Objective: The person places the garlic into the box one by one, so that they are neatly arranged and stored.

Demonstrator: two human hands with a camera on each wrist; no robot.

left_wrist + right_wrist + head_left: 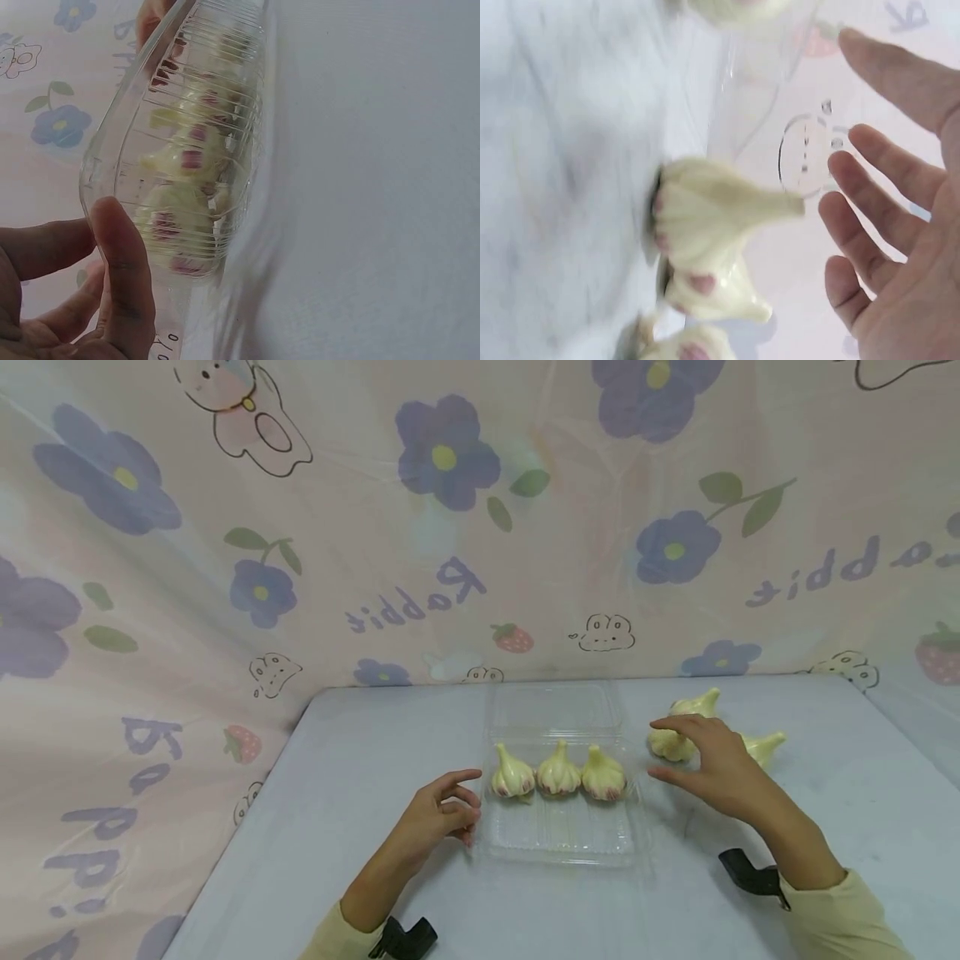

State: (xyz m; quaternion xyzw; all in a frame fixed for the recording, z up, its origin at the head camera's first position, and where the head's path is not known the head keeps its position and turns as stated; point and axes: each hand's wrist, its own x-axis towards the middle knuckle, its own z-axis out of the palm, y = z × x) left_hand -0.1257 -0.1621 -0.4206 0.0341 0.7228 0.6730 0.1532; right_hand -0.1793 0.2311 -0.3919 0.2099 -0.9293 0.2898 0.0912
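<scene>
Three garlic bulbs (558,770) stand in a row in a clear plastic clamshell box (558,847). My left hand (442,810) is at the box's left side, its fingers loosely bent. In the left wrist view its fingertips (116,225) meet the box's rim, with no firm grip visible. To the right of the box, my right hand (716,764) reaches over more garlic bulbs (672,745), thumb and fingers spread apart. Three loose bulbs (712,199) show in the right wrist view, with a gap between them and my right hand (907,232).
The box's lid (555,706) lies folded back behind it. Everything stands on a white-covered table (360,743). A patterned cloth (337,510) hangs behind and at the left. Dark wrist-worn devices (750,872) sit on both wrists.
</scene>
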